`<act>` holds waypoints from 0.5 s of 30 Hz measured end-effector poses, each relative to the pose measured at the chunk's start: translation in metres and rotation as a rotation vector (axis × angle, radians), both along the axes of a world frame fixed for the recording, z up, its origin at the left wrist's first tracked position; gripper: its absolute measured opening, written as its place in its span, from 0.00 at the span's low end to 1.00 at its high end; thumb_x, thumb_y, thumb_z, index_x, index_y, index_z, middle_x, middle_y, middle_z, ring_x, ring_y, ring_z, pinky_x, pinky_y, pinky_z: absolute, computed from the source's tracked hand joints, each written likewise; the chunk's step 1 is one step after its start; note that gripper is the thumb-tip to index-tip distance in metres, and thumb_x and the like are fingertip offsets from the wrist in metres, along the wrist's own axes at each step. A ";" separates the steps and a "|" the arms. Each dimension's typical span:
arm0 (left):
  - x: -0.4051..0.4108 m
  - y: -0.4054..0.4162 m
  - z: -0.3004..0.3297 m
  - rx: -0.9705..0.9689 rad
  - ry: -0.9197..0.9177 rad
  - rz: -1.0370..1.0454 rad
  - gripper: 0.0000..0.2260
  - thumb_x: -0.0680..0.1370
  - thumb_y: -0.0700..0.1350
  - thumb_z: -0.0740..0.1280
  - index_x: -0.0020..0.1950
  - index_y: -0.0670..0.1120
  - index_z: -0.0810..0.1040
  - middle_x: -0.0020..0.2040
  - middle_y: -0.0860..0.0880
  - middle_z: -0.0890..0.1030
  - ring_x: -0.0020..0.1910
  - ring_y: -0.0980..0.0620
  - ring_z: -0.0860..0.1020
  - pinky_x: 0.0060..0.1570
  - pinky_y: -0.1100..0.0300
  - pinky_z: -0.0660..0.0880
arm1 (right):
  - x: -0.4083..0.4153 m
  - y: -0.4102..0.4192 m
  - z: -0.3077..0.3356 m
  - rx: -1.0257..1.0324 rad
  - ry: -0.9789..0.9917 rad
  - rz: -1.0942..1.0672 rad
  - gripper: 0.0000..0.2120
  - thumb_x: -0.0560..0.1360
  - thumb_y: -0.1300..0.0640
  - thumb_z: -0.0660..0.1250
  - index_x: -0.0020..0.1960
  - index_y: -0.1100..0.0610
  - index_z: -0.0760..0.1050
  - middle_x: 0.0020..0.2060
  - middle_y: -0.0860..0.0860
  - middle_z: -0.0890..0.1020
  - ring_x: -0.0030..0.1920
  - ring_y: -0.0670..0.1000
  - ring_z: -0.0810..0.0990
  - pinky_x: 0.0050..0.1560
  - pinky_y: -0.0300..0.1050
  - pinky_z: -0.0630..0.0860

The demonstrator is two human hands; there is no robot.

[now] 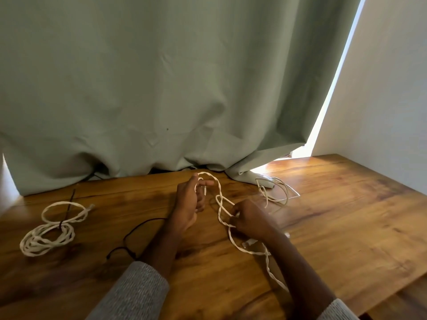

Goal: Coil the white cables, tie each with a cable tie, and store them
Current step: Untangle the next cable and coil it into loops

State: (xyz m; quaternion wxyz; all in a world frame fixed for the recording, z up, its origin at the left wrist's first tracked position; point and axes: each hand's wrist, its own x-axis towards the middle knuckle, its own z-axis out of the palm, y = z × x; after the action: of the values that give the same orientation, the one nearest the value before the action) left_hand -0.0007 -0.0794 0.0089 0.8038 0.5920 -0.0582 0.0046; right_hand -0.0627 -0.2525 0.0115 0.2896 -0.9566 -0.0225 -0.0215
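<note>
Right up close on the wooden table [323,227], the twisted white cable [233,241] snakes between both hands: right hand [248,219] pinches it, left hand [190,202] has a loop round its fingers. Off left sits a finished coil [49,234], tied with a dark cable tie [67,212]. Farther back, a thinner white cable [276,189] lies loose by the green curtain [161,88].

I read this as a room in a home. I see a wooden desk [323,215] with warm, varnished grain pushed against a window, a sage-green fabric curtain [161,77] draping onto the desk's far edge, daylight spilling past it at the far right corner, and a plain white wall [388,88] alongside.
</note>
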 end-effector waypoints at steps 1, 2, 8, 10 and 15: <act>-0.001 0.000 0.000 0.012 -0.005 0.001 0.23 0.85 0.53 0.53 0.52 0.38 0.82 0.23 0.51 0.60 0.20 0.55 0.55 0.24 0.63 0.52 | 0.001 0.001 -0.001 -0.048 -0.051 -0.019 0.09 0.77 0.51 0.72 0.54 0.54 0.82 0.37 0.43 0.82 0.32 0.40 0.81 0.32 0.30 0.72; -0.001 0.000 0.000 0.027 -0.013 0.002 0.23 0.85 0.53 0.53 0.52 0.38 0.82 0.24 0.50 0.60 0.20 0.54 0.55 0.24 0.63 0.52 | 0.001 0.003 -0.001 -0.093 -0.121 -0.039 0.08 0.78 0.52 0.71 0.55 0.53 0.82 0.40 0.44 0.83 0.34 0.40 0.80 0.34 0.30 0.72; -0.003 -0.005 0.000 0.102 -0.001 0.027 0.22 0.85 0.54 0.54 0.54 0.43 0.84 0.24 0.51 0.61 0.21 0.54 0.55 0.23 0.63 0.53 | -0.008 0.014 0.001 -0.278 -0.539 -0.194 0.09 0.81 0.49 0.63 0.52 0.48 0.81 0.37 0.45 0.83 0.35 0.47 0.79 0.36 0.42 0.76; -0.006 -0.008 0.000 0.125 0.038 0.029 0.21 0.84 0.54 0.55 0.53 0.44 0.84 0.23 0.52 0.61 0.21 0.54 0.56 0.24 0.63 0.53 | -0.010 0.017 0.002 -0.310 -0.642 -0.208 0.08 0.81 0.49 0.63 0.52 0.48 0.81 0.38 0.47 0.84 0.34 0.50 0.80 0.35 0.43 0.76; -0.011 -0.010 0.008 0.190 0.031 0.080 0.19 0.84 0.52 0.57 0.40 0.44 0.78 0.26 0.50 0.66 0.22 0.54 0.62 0.24 0.63 0.57 | -0.013 0.024 0.000 -0.396 -0.752 -0.160 0.10 0.79 0.53 0.66 0.59 0.51 0.80 0.47 0.49 0.86 0.45 0.54 0.85 0.53 0.54 0.79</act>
State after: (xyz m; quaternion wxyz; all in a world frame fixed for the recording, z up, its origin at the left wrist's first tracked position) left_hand -0.0117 -0.0889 0.0166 0.7440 0.6674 -0.0221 0.0222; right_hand -0.0759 -0.2290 0.0112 0.0695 -0.9181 -0.0558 -0.3863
